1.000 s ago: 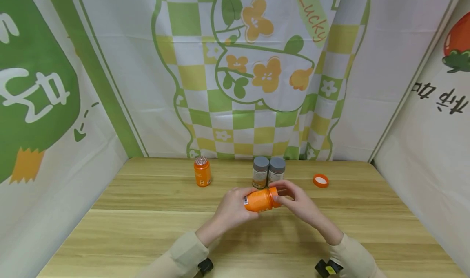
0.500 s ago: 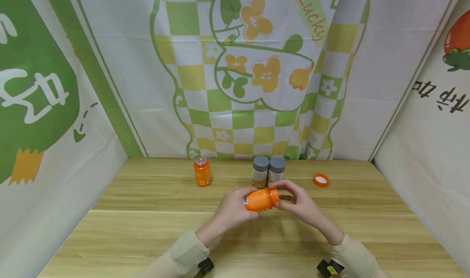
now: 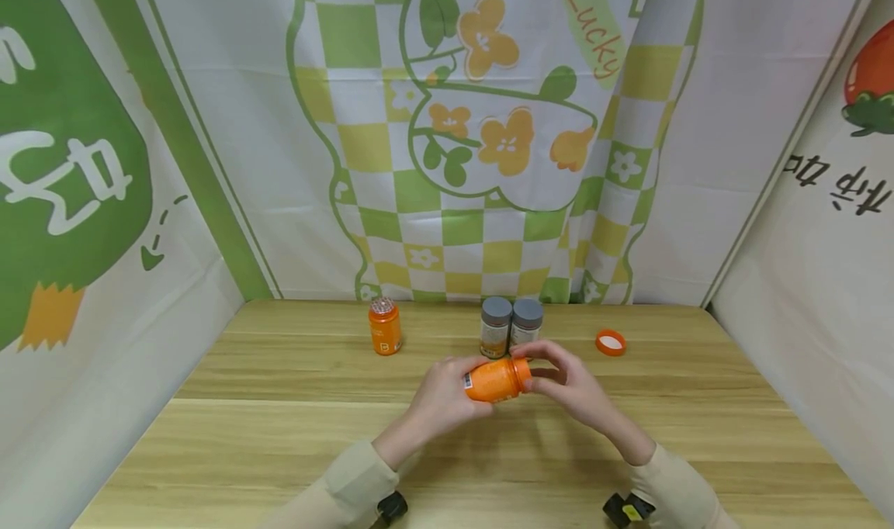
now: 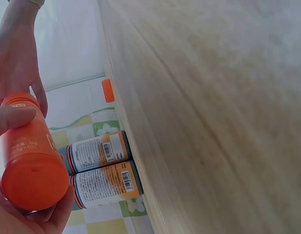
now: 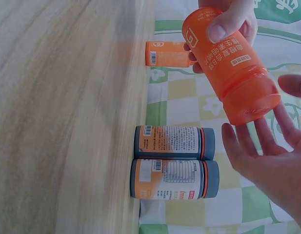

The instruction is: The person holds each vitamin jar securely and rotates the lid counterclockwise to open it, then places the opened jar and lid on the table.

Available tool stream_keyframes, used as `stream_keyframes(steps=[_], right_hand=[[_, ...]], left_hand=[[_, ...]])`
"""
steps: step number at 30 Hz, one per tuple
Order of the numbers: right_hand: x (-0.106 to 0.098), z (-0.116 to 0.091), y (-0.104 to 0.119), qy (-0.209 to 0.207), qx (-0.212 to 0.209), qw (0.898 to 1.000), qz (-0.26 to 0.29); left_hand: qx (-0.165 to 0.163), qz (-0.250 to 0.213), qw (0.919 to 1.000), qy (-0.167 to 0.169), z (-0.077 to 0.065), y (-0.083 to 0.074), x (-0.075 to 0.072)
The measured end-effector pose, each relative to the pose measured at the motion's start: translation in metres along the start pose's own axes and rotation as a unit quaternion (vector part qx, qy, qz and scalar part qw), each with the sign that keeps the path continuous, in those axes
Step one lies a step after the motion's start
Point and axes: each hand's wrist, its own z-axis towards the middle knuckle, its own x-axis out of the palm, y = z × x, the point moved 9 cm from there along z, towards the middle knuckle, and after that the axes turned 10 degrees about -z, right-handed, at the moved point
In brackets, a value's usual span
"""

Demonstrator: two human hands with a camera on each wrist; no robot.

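An orange pill bottle [image 3: 493, 381] is held on its side above the table, its capped end turned right. My left hand [image 3: 447, 397] grips the body, the thumb lying across the label in the left wrist view. Around the orange bottle cap [image 5: 251, 100] curve the fingers of my right hand [image 3: 576, 389]. In the right wrist view the right thumb looks slightly apart from the cap; whether every fingertip touches cannot be seen. Just behind the hands stand two grey-capped bottles, one left [image 3: 495, 327] and one right [image 3: 527, 323], side by side.
Farther left stands another orange bottle [image 3: 386, 333], lidless, with a clear, textured top. A loose orange lid [image 3: 611, 344] lies at the back right of the wooden table [image 3: 279, 428]. Printed cloth curtains [image 3: 461, 226] enclose the back and sides.
My right fingers and thumb have shifted slightly around the cap end. The left hand and the bottle stay nearly in place.
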Motion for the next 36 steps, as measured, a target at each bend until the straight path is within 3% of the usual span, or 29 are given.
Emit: stream_keyframes(steps=[9, 15, 21, 26, 36], right_hand=[[-0.009, 0.003, -0.019, -0.041, 0.092, 0.994, -0.036], [-0.006, 0.004, -0.032, -0.029, 0.182, 0.982, -0.024], [-0.001, 0.002, -0.038, -0.011, 0.237, 0.971, -0.027], [0.001, 0.003, -0.041, 0.002, 0.259, 0.965, -0.034], [0.004, 0.004, -0.039, 0.017, 0.235, 0.971, -0.037]], left_hand=[[-0.007, -0.01, 0.9999, -0.01, -0.001, -0.001, 0.0], [-0.007, -0.012, 0.9998, -0.014, -0.001, -0.001, 0.001], [0.001, -0.002, 0.9999, -0.015, -0.001, -0.002, 0.001], [0.006, 0.011, 0.9998, -0.018, -0.001, -0.005, 0.001], [0.01, 0.021, 0.9996, -0.018, -0.001, -0.006, 0.0]])
